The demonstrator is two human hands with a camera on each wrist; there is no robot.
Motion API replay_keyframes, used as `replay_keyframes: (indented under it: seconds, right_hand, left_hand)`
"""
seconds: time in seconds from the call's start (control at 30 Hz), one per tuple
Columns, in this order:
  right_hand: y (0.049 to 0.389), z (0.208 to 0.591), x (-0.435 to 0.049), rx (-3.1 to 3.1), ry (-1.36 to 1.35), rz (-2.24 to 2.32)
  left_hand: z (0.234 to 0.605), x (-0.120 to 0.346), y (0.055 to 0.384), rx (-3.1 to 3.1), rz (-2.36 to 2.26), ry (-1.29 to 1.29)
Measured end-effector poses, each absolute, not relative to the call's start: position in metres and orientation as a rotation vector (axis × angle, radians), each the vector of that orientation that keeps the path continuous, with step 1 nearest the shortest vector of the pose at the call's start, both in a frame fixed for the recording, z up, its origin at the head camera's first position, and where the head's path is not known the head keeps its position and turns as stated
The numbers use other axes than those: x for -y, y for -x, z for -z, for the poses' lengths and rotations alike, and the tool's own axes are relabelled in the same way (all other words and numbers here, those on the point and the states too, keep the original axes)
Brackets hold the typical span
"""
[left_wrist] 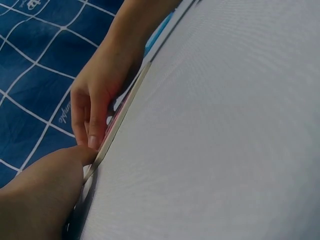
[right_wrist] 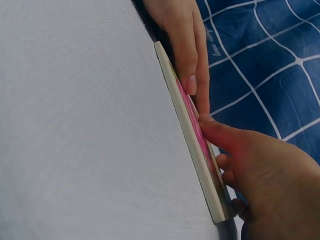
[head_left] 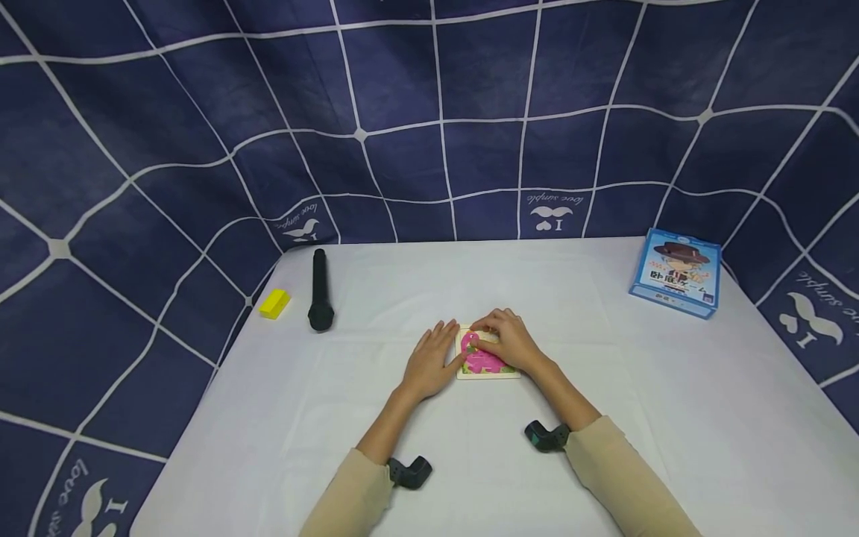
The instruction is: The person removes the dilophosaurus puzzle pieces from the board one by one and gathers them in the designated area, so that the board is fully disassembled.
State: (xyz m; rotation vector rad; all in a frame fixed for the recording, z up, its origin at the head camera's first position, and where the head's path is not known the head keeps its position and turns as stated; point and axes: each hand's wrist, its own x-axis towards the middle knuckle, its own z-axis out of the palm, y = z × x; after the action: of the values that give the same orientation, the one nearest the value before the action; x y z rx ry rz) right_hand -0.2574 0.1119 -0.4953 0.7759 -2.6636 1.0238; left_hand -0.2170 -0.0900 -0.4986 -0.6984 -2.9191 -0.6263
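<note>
A small flat jigsaw puzzle [head_left: 485,365] with a pink bird picture and a pale wooden frame lies on the white table. My left hand [head_left: 429,364] rests along its left side, fingers straight, thumb reaching onto the picture. From the right, my right hand [head_left: 511,339] holds the puzzle's upper part, with curled fingers near the far edge and the thumb over the picture. Seen low in the right wrist view, the puzzle [right_wrist: 192,135] is a thin layered board. Whether a loose piece sits under my right fingertips is hidden.
A black microphone [head_left: 320,291] lies at the back left, beside a yellow block [head_left: 274,304]. At the back right is a blue game box [head_left: 678,270] with a cartoon figure. Dark blue gridded cloth [head_left: 403,89] hangs behind the white table [head_left: 564,283].
</note>
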Motion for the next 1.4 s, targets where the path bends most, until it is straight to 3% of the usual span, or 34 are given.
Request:
replay_keyframes:
  seconds: [1.4]
  right_hand:
    - [0.2570, 0.5000, -0.1107, 2.508, -0.782, -1.401]
  left_hand:
    - [0.4983, 0.0886, 0.2172, 2.923, 0.597, 0.691]
